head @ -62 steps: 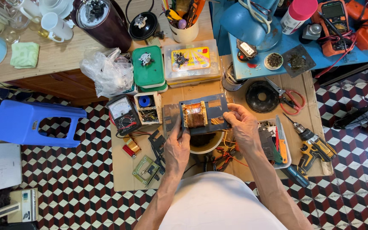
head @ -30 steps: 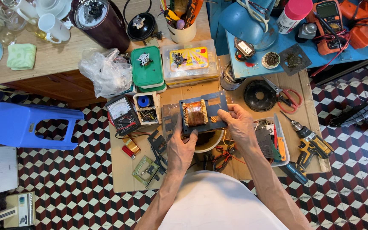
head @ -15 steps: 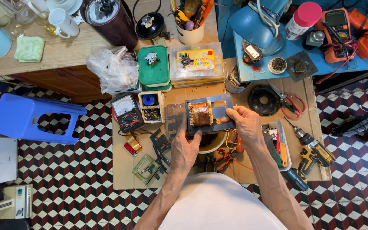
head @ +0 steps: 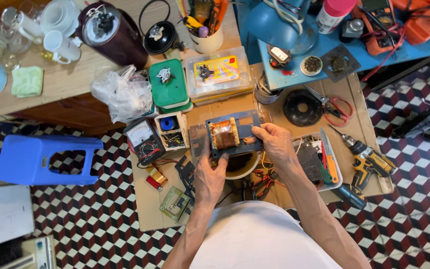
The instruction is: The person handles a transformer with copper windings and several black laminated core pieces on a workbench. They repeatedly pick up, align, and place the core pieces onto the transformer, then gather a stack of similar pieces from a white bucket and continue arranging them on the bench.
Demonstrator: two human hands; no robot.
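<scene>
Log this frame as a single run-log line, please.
left hand: grips grey metal transformer core with copper-coloured winding | right hand: grips its right edge | position: held above round cream bowl

transformer (head: 232,134): copper-brown winding in a dull grey frame, held between the left hand (head: 210,177) and right hand (head: 276,143)
meter (head: 144,141): black with a white dial, left of the left hand
box (head: 169,89): green lid, above the left hand
scissors (head: 335,107): red handles, right of the right hand
drill (head: 367,159): yellow and black
stool (head: 46,158): blue
floor (head: 90,229): red, white and black cube pattern
tabletop (head: 148,204): tan
</scene>
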